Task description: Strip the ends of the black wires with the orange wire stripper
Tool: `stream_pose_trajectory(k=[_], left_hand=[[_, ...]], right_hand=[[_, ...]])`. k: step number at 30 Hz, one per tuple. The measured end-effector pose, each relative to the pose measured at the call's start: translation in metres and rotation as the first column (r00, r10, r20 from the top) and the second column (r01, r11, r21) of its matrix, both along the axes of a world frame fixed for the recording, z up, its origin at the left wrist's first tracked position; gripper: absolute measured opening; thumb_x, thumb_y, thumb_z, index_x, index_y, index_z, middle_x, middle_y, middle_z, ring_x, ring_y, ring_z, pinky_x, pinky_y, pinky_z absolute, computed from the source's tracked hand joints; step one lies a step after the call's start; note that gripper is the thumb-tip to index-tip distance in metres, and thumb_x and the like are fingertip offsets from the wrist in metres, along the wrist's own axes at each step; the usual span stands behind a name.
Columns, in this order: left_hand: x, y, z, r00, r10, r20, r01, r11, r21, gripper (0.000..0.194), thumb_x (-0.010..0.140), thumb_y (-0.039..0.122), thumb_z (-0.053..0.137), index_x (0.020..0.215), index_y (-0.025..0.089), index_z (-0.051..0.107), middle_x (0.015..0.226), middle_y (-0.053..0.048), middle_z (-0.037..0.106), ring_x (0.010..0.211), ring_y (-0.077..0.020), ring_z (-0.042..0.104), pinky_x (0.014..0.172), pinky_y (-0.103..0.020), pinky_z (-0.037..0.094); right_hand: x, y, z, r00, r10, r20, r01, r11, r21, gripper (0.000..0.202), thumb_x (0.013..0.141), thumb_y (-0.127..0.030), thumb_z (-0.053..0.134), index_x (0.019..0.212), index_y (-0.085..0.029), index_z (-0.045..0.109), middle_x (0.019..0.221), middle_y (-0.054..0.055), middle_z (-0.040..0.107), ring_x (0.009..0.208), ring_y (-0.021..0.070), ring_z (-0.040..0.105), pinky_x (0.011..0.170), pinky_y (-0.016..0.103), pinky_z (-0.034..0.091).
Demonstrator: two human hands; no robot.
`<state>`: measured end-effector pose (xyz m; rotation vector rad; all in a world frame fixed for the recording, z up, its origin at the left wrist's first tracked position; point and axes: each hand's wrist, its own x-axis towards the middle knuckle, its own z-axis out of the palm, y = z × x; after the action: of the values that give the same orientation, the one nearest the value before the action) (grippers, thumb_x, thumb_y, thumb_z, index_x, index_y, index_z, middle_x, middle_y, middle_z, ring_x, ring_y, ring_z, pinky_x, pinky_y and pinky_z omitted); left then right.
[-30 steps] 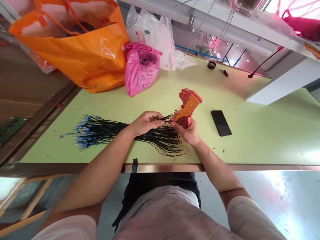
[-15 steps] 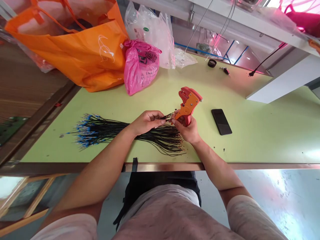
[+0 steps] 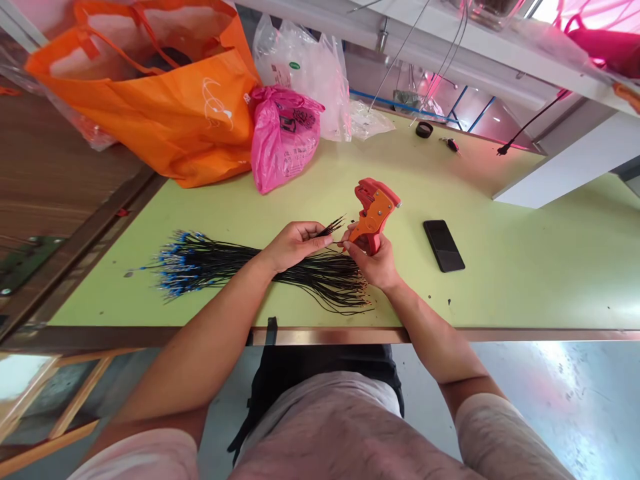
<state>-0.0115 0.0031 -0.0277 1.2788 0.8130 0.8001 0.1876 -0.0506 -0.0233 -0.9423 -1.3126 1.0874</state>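
Several thin black wires [image 3: 330,227] are pinched in my left hand [image 3: 299,245], their stripped-looking ends fanning out past the fingertips. My right hand [image 3: 376,261] is closed around the handles of an orange and red wire stripper [image 3: 375,211], whose jaws point up and to the left. Its thumb and fingertip also meet at the end of one wire that runs across from the left hand. Under both hands a long bundle of black wires [image 3: 235,260] lies on the table, with blue tips at the left and coppery ends at the right.
A black phone [image 3: 444,246] lies right of my hands. At the back left stand an orange bag [image 3: 200,113], a pink plastic bag [image 3: 285,140] and clear bags [image 3: 320,80]. A tape roll [image 3: 424,129] and keys [image 3: 452,145] lie near a white post [image 3: 555,170].
The held wires' free ends have come apart from my right fingers and now fan upward, leaving one wire between the hands. The view has shifted slightly.
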Motion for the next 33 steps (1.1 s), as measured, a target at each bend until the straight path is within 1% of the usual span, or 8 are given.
stream_pose_trajectory(k=[4, 7, 10, 13, 17, 23, 28, 33], left_hand=[[-0.003, 0.001, 0.002, 0.998, 0.052, 0.031, -0.052, 0.998, -0.020, 0.047, 0.070, 0.053, 0.091, 0.083, 0.014, 0.068, 0.058, 0.008, 0.042, 0.048, -0.0042, 0.032, 0.047, -0.020, 0.020], [-0.006, 0.003, 0.004, 0.982, 0.157, 0.103, -0.157, 0.988, -0.010, 0.046, 0.068, 0.052, 0.092, 0.079, 0.014, 0.067, 0.059, 0.007, 0.043, 0.048, -0.0037, 0.032, 0.046, -0.020, 0.021], [-0.007, 0.004, 0.008, 0.961, 0.226, 0.158, -0.229, 0.973, -0.003, 0.047, 0.066, 0.051, 0.093, 0.076, 0.014, 0.066, 0.060, 0.007, 0.044, 0.049, -0.0037, 0.033, 0.047, -0.020, 0.024], [-0.006, 0.004, 0.013, 0.953, 0.252, 0.169, -0.255, 0.967, -0.002, 0.047, 0.065, 0.051, 0.093, 0.077, 0.015, 0.066, 0.059, 0.007, 0.043, 0.048, -0.0039, 0.032, 0.046, -0.020, 0.025], [-0.006, 0.004, 0.015, 0.940, 0.276, 0.200, -0.281, 0.960, -0.003, 0.046, 0.065, 0.050, 0.092, 0.075, 0.015, 0.064, 0.057, 0.008, 0.043, 0.047, -0.0038, 0.031, 0.046, -0.020, 0.025], [-0.008, 0.006, 0.011, 0.934, 0.267, 0.238, -0.273, 0.962, -0.008, 0.044, 0.067, 0.048, 0.092, 0.076, 0.015, 0.064, 0.057, 0.008, 0.041, 0.047, -0.0041, 0.033, 0.046, -0.021, 0.023], [-0.009, 0.006, 0.009, 0.944, 0.244, 0.224, -0.249, 0.968, -0.005, 0.043, 0.069, 0.048, 0.092, 0.078, 0.014, 0.066, 0.058, 0.007, 0.042, 0.048, -0.0044, 0.033, 0.046, -0.020, 0.023], [-0.009, 0.006, 0.010, 0.950, 0.229, 0.213, -0.235, 0.972, 0.004, 0.043, 0.070, 0.049, 0.091, 0.080, 0.014, 0.067, 0.057, 0.008, 0.040, 0.048, -0.0045, 0.032, 0.047, -0.020, 0.023]], right_hand=[[0.009, 0.000, 0.005, 1.000, 0.028, -0.005, -0.028, 0.999, -0.016, 0.047, 0.086, -0.050, 0.083, 0.116, -0.022, 0.060, 0.091, 0.003, 0.070, 0.085, 0.0193, 0.068, 0.089, 0.041, 0.059], [0.025, -0.001, 0.017, 0.986, 0.164, -0.033, -0.166, 0.978, -0.127, 0.045, 0.086, -0.045, 0.084, 0.114, -0.020, 0.061, 0.087, 0.003, 0.071, 0.079, 0.0190, 0.070, 0.081, 0.039, 0.059], [0.041, -0.001, 0.028, 0.949, 0.300, -0.095, -0.314, 0.892, -0.327, 0.043, 0.084, -0.040, 0.085, 0.114, -0.018, 0.063, 0.087, 0.005, 0.074, 0.076, 0.0209, 0.075, 0.073, 0.037, 0.060], [0.049, 0.000, 0.032, 0.924, 0.359, -0.129, -0.378, 0.819, -0.431, 0.042, 0.083, -0.036, 0.085, 0.114, -0.015, 0.065, 0.088, 0.006, 0.075, 0.075, 0.0217, 0.077, 0.069, 0.034, 0.060], [0.048, -0.001, 0.031, 0.883, 0.456, -0.113, -0.456, 0.772, -0.444, 0.035, 0.085, -0.033, 0.083, 0.110, -0.014, 0.067, 0.087, 0.006, 0.075, 0.071, 0.0199, 0.076, 0.066, 0.032, 0.059], [0.041, -0.003, 0.026, 0.843, 0.531, -0.082, -0.508, 0.738, -0.443, 0.036, 0.088, -0.034, 0.082, 0.112, -0.012, 0.067, 0.087, 0.006, 0.074, 0.072, 0.0191, 0.075, 0.068, 0.032, 0.059], [0.038, -0.004, 0.024, 0.844, 0.530, -0.078, -0.510, 0.751, -0.419, 0.035, 0.089, -0.035, 0.082, 0.111, -0.013, 0.066, 0.086, 0.006, 0.073, 0.071, 0.0183, 0.074, 0.067, 0.032, 0.058], [0.037, -0.004, 0.024, 0.846, 0.529, -0.063, -0.507, 0.762, -0.404, 0.035, 0.090, -0.037, 0.082, 0.110, -0.013, 0.065, 0.086, 0.005, 0.072, 0.070, 0.0176, 0.073, 0.067, 0.032, 0.058]])
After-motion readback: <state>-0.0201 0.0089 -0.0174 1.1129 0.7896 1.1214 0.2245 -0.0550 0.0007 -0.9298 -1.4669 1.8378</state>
